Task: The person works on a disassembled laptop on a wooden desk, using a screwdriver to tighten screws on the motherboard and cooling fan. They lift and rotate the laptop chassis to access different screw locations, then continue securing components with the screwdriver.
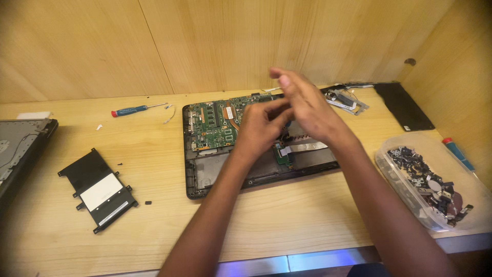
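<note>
I see the opened laptop base (256,154) lying near the middle of the wooden desk (154,225), close to its back edge, with the green circuit board (212,125) exposed in its back-left part. Both hands hover above the right half of this base. My left hand (261,128) has its fingers curled loosely inward, and my right hand (307,105) spreads its fingers partly open over the left; they blur, so I cannot tell whether either pinches anything small. The board lies just left of the fingers and below them. Toward the desk's left front sits a flat black battery pack (98,189). A blue-handled screwdriver (138,109) rests near the back edge, left of the base. At the right front corner stands a clear plastic tray (435,184) holding dark small parts.
</note>
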